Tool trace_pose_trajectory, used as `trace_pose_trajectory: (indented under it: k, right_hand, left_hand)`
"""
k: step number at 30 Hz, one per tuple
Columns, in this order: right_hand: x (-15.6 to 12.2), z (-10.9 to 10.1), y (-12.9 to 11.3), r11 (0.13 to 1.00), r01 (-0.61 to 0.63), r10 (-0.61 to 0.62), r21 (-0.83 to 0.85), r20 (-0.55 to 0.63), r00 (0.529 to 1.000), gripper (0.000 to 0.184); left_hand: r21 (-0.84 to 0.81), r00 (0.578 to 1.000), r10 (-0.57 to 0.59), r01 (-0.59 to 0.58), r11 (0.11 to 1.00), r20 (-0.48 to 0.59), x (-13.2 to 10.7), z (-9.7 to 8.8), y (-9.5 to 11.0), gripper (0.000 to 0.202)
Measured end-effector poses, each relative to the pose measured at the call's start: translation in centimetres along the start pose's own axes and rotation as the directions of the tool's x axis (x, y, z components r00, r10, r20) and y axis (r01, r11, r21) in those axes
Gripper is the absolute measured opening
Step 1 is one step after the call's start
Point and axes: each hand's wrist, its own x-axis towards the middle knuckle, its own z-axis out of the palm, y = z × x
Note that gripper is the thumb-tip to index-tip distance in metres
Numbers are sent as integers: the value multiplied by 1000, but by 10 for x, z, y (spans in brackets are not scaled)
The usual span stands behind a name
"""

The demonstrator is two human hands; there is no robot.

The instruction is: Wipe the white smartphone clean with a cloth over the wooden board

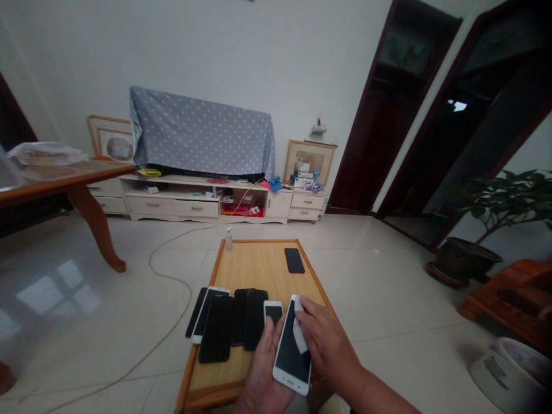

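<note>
L hand (263, 368): bottom centre of view, curled under the white phone (292, 351), thumb up along its left edge; closed grip, carrying the phone from below.
R hand (328, 340): came in from lower right, fingers bent, thumb and fingertips nipped on the wipe (299, 331); nothing else in it.
white phone: screen up and dark, home btn at the near end, tilted, top end leaning away and a bit right. Held over the near right corner of the low wood table (259, 270), clear of the top.
wipe: small, white, folded; pressed flat on the screen's upper right part, touching glass.
phone row (228, 328): approx five handsets side by side on the table's near half, some overlapping, mostly black, screens dark. Exact count hard to tell.
small white phone (273, 311): right end of the row, just beside L thumb; contact unclear.
lone phone (294, 260): dark w/ reddish edge, far right part of the table, well apart from the row.
bottle (228, 238): small, upright, far left corner of the table.
cable (172, 270): light cord looped over the tiled floor, left of the table.
bkgd: TV bench (194, 204) on the far wall, dotted cloth (202, 135) draped above it; plant (495, 213) right; tub (513, 368) lower right.
</note>
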Motion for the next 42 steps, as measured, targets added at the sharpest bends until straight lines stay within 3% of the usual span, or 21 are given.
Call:
trace_pose_trajectory:
  k: [3,5,7,11,13,15,17,19,21,23,27,30,34,36,39,42]
  right_hand:
    - [-27,15,-21,941,332,-324,-68,106,940,39]
    - [-29,17,-29,913,405,-393,-55,156,906,42]
    - [-17,11,-27,951,307,-296,-26,206,933,46]
    - [9,-4,-9,997,-20,35,-69,227,973,54]
    - [3,1,-7,996,-27,43,-81,194,980,58]
    - [-12,16,-13,991,122,-112,-61,147,983,62]
    - [-26,33,-23,944,328,-324,-44,80,943,62]
    - [-28,42,-34,906,421,-418,-43,62,906,59]
    - [-17,40,-41,928,372,-369,-23,80,926,56]
    - [3,30,-44,969,246,-247,26,105,963,52]
    - [39,8,-32,996,-49,36,73,163,986,34]
    - [48,8,-11,960,-244,235,134,84,968,33]
    - [31,20,6,872,-427,449,240,-41,893,39]
    - [10,30,3,898,-378,402,223,-72,913,42]
    - [-28,55,-15,977,-149,166,155,-103,981,52]
    - [-59,83,-35,995,-32,49,99,-173,984,59]
  left_hand:
    - [17,998,-30,31,999,-52,2,-9,8,52]
    - [22,993,-66,68,997,-100,3,-12,8,55]
    - [15,994,-67,68,998,-88,4,-13,6,56]
    - [43,998,5,-8,999,60,8,-19,1,63]
    - [67,996,25,-30,997,82,10,-26,5,67]
    - [91,997,26,-32,995,74,11,-33,12,71]
    - [123,999,-3,-2,992,42,11,-39,20,75]
    - [148,999,-33,31,988,11,10,-42,24,79]
    - [162,999,-35,35,986,-2,11,-44,24,83]
    - [173,1000,-24,23,985,-1,11,-47,21,83]
    - [207,1000,2,-3,978,8,10,-53,17,62]
    - [238,998,12,-25,971,54,10,-50,15,48]
    - [201,996,36,-52,978,85,12,-32,11,48]
    - [155,997,53,-60,986,48,12,-25,11,47]
    - [131,1000,24,-25,991,11,10,-21,16,43]
    - [125,998,-53,56,991,-30,4,-21,24,44]
